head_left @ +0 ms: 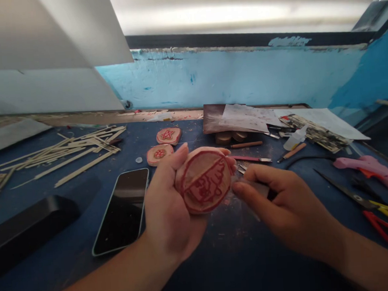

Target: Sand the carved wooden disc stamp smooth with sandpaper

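Observation:
My left hand [174, 204] is wrapped around a round wood slice [205, 180], tilted up to face me. A dark red ring runs around its rim, and a red carved design fills its lower part. Just right of its edge, my right hand [280, 197] pinches a small greyish flat sheet [258, 189], which looks like sandpaper; part of it is hidden by the fingers. Beyond my left hand lie two smaller wood slices, one with a red star [168, 135] and one with a red flower-like pattern [160, 154].
A phone [122, 212] lies left of my left hand, near a black case [33, 227]. Thin wooden sticks [77, 149] are piled farther back. On the right are scissors [357, 198], a pink glue gun [371, 168], a small bottle [296, 137], carving tools [251, 158] and papers [245, 117].

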The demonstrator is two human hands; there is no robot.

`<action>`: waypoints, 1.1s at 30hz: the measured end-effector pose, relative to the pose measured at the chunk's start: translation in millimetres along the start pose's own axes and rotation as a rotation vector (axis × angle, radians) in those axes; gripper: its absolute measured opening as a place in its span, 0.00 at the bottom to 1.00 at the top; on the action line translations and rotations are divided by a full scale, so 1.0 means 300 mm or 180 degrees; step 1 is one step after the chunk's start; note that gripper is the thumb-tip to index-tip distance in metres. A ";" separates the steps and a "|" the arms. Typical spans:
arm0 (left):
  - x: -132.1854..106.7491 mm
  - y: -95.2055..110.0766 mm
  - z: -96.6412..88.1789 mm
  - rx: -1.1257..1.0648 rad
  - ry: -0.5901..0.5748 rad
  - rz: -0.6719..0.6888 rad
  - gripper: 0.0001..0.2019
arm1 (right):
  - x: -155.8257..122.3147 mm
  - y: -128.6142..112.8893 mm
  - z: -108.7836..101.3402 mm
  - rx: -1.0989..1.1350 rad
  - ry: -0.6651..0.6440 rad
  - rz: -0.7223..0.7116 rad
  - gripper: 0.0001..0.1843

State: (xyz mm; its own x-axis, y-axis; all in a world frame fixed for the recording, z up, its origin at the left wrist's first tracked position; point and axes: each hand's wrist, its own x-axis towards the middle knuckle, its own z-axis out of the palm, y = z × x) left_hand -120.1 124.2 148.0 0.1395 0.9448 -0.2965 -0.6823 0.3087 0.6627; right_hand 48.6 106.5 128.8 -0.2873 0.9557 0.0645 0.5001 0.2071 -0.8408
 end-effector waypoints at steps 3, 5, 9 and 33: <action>-0.007 0.010 -0.003 -0.0064 0.0019 0.0038 0.19 | -0.007 -0.003 0.015 0.0162 -0.0317 -0.0108 0.16; -0.013 0.013 -0.003 -0.0107 -0.0049 0.0005 0.20 | -0.014 -0.007 0.024 0.0263 -0.0686 -0.0279 0.13; -0.020 0.018 0.000 -0.0092 -0.0150 -0.0033 0.24 | -0.021 -0.005 0.006 0.0284 -0.0830 -0.0400 0.17; -0.018 -0.019 0.003 -0.0085 -0.0119 -0.0304 0.20 | 0.002 -0.004 -0.018 -0.0224 -0.0059 -0.0155 0.18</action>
State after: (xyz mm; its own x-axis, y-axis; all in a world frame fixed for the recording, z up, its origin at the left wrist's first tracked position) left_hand -116.2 117.3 146.4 0.2312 0.9148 -0.3311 -0.6834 0.3949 0.6140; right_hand 52.2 108.0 132.9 -0.3276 0.9402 0.0938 0.5413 0.2681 -0.7970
